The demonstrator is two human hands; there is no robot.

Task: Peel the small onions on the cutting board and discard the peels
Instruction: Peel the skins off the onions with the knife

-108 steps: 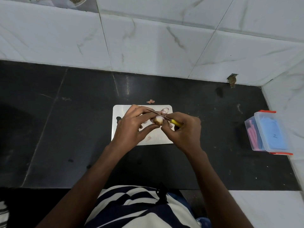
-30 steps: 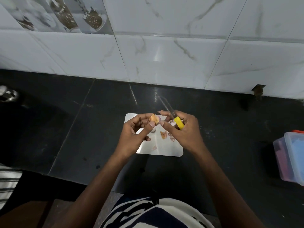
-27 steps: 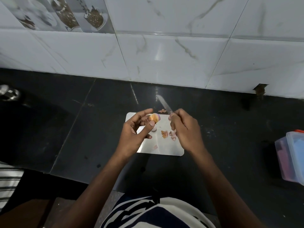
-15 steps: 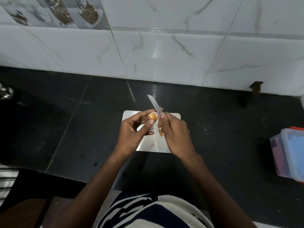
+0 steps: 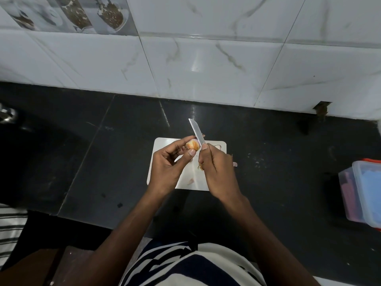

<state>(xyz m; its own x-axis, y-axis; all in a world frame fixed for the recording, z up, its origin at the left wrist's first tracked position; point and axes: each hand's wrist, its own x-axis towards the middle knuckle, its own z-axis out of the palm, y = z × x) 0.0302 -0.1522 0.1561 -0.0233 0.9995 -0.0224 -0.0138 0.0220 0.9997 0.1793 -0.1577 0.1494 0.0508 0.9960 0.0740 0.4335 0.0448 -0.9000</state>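
Orange-tan small onion (image 5: 193, 145), part-peeled, pinched beside knife (image 5: 197, 131) blade.

Dim, even light falls from overhead, with a bright glare patch on the wall tiles (image 5: 195, 62) and a streak on the dark counter (image 5: 192, 112). Wide-angle bending curves the edges; corners look soft.

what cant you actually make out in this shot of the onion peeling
Head view:
- Knife handle: hidden inside the right hand.
- Cutting board middle: covered by both hands, so remaining onions can't be counted.
- Plastic container: cut off by the right edge.
- Onion underside: hidden by left hand fingers.
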